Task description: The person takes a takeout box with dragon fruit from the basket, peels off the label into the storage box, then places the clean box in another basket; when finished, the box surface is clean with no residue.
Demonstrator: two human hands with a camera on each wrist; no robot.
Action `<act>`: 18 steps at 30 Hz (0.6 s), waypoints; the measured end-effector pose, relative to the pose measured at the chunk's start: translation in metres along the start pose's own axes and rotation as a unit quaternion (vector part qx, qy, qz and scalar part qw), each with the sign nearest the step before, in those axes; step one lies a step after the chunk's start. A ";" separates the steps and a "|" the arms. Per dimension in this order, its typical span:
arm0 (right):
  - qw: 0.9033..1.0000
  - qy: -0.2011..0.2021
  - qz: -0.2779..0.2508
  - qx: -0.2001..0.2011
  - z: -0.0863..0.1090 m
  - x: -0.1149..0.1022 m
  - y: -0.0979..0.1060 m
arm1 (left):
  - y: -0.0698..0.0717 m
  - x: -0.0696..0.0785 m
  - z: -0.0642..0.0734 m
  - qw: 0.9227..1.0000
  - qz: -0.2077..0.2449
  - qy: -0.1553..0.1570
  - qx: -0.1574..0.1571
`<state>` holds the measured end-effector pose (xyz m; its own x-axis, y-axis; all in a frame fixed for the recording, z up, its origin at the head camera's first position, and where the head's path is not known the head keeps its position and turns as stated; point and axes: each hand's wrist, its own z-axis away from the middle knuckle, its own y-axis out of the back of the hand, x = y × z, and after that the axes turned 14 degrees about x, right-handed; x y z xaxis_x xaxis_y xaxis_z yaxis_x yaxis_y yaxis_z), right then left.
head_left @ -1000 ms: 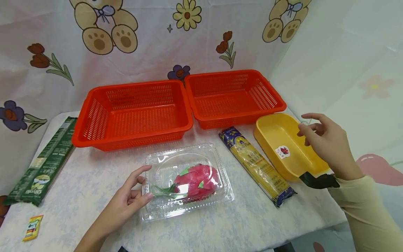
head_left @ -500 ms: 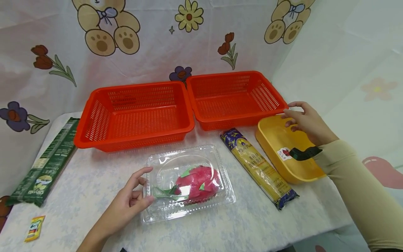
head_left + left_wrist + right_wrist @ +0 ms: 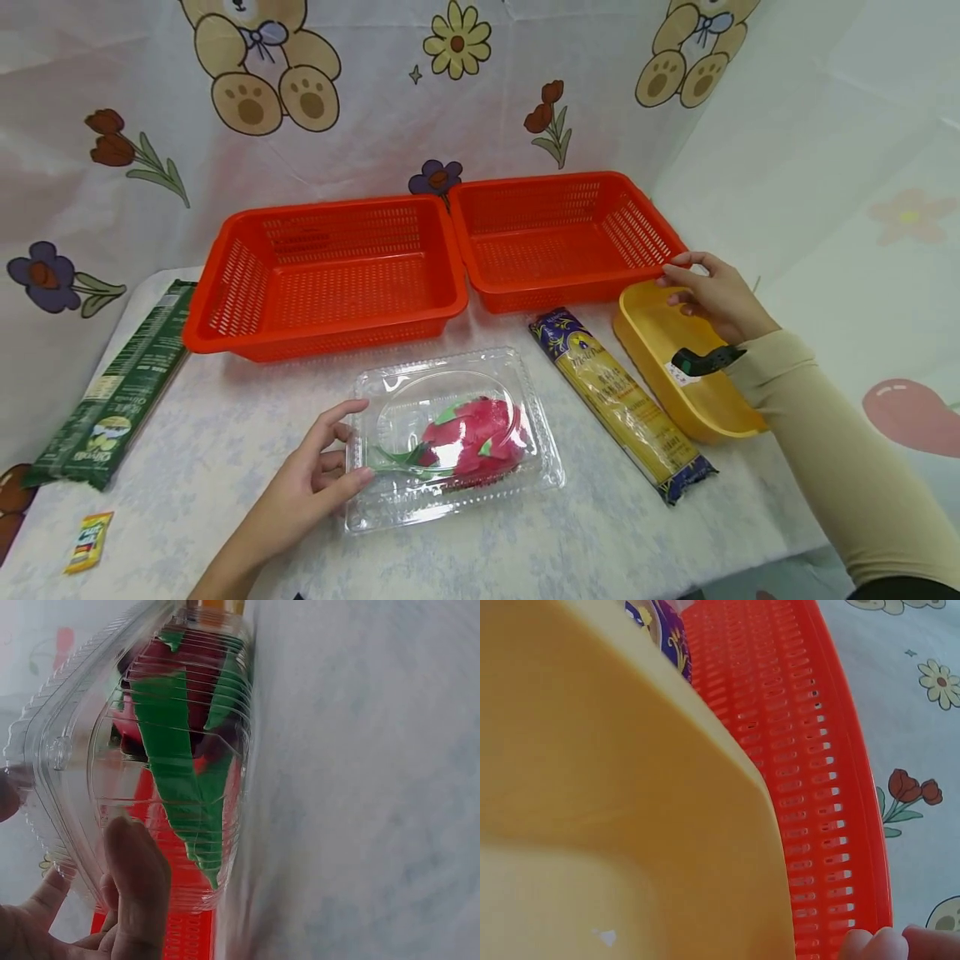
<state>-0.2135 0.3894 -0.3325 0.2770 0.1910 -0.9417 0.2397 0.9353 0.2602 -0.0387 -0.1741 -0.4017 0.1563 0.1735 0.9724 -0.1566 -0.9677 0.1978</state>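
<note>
A clear plastic clamshell box (image 3: 457,500) lies on the table in the head view, with a pink dragon fruit (image 3: 480,437) with green leaves inside. My left hand (image 3: 303,483) holds its left side, the thumb at the near part and a finger at the lid's rim; the left wrist view shows the thumb (image 3: 139,877) against the clear wall. At the right red basket (image 3: 555,287), my right hand (image 3: 716,296) pinches the near right corner of the rim. Its fingertips (image 3: 881,945) show there in the right wrist view. Below this hand sits a yellow tub (image 3: 652,358), partly hidden by the arm.
Another red basket (image 3: 337,337) stands beside the first, at the left. A yellow and blue pasta packet (image 3: 622,400) lies between box and tub. Far left are a green packet (image 3: 120,383) and a small yellow sachet (image 3: 90,542). A patterned cloth (image 3: 375,100) hangs behind.
My right hand has moved from above the yellow tub, away and leftward, onto the right red basket's corner, where it now pinches the rim. My left hand stays at the clear box.
</note>
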 end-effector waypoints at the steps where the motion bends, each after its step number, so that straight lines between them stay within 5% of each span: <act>1: 1.000 -0.002 -0.010 -0.004 -0.001 0.001 0.001 | -0.001 0.000 0.000 1.000 0.003 -0.003 0.000; 7: 0.998 -0.007 -0.054 -0.018 -0.005 0.004 0.003 | -0.003 -0.002 -0.001 0.998 0.060 -0.023 -0.007; 13: 0.998 -0.001 -0.068 -0.014 -0.006 0.006 0.000 | -0.005 -0.008 0.000 0.987 0.153 -0.020 -0.042; 18: 0.997 0.002 -0.073 -0.011 -0.005 0.005 0.000 | -0.007 -0.009 -0.001 0.982 0.178 -0.024 -0.054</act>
<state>-0.2165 0.3914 -0.3387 0.2363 0.0541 -0.9702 0.2559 0.9597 0.1159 -0.0399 -0.1685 -0.4118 0.1184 -0.1835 0.9759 -0.3113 -0.9401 -0.1390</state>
